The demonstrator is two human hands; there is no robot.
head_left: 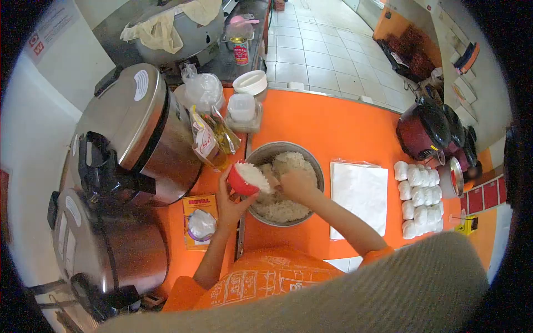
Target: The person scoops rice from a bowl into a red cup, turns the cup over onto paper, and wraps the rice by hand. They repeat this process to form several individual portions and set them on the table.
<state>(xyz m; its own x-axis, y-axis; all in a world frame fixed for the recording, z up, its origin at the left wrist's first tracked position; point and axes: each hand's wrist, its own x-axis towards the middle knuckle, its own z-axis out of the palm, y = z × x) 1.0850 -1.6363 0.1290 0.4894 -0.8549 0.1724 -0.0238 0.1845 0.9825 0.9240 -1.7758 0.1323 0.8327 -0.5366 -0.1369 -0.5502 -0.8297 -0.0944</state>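
Fingers [224, 184] of the left hand [229, 206] curl around a red bowl [241, 183] of cooked rice [254, 176], tilted by the metal pot [265, 149], probably so grains fall inside; the right hand [298, 186], its fingers obscured, reaches in.

From where I stand, the bright orange tabletop [338, 127] stretches beneath both hands. A round metal pot [264, 154] sits on it, with the right hand [296, 186] inside. Right of that hand lie white sheets [360, 194], then rows of white bundles [422, 194], with dark red cookers [417, 130] farther ahead. Plastic containers [242, 108] stand ahead of the left hand [229, 204]; a yellow-orange packet [190, 208] lies to its left.
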